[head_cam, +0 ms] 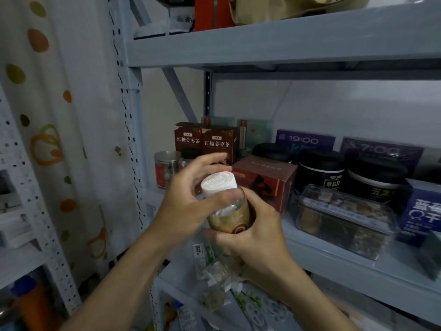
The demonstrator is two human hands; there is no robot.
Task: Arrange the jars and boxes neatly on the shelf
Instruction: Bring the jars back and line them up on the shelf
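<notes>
So the jar (229, 211) is held out in front of the shelf (334, 256), tilted, not set down yet. It's gripped low around the body by the right hand (253, 237), while the white cap (218, 183) is pinched by the left hand (191, 199). Risk-wise: if the cap gets loosened, contents could be spilled. Just behind, the red box (265, 180) and clear tub (343, 218) are packed close, so something could easily be knocked when a gap is looked for. Further back, the black jars (321, 170) could be toppled by a careless push.
</notes>
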